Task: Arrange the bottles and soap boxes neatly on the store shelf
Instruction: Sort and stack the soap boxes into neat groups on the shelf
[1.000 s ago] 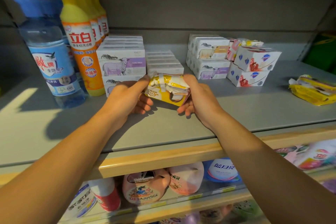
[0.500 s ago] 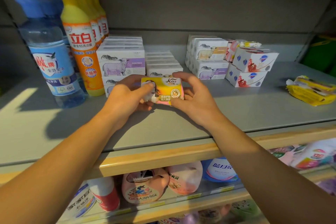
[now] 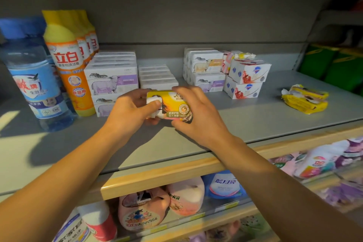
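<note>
A yellow-and-pink soap pack (image 3: 172,107) is held upright just above the grey shelf (image 3: 235,124), label facing me. My left hand (image 3: 131,112) grips its left end and my right hand (image 3: 198,116) grips its right end. Behind it are white sheep soap boxes (image 3: 111,81) stacked at the left and a low row of white boxes (image 3: 157,78). More sheep boxes (image 3: 206,70) and two tilted red-and-white soap boxes (image 3: 247,78) stand further right. Orange dish-soap bottles (image 3: 67,61) and a blue bottle (image 3: 33,80) stand at the far left.
Two yellow soap packs (image 3: 306,100) lie loose at the shelf's right. Green packages (image 3: 332,65) fill the neighbouring bay. A wooden front rail (image 3: 176,175) edges the shelf; below it sit pouches and bottles (image 3: 157,204).
Both hands turned the yellow soap pack from lying tilted to upright with its label facing me, and lifted it slightly toward the white boxes.
</note>
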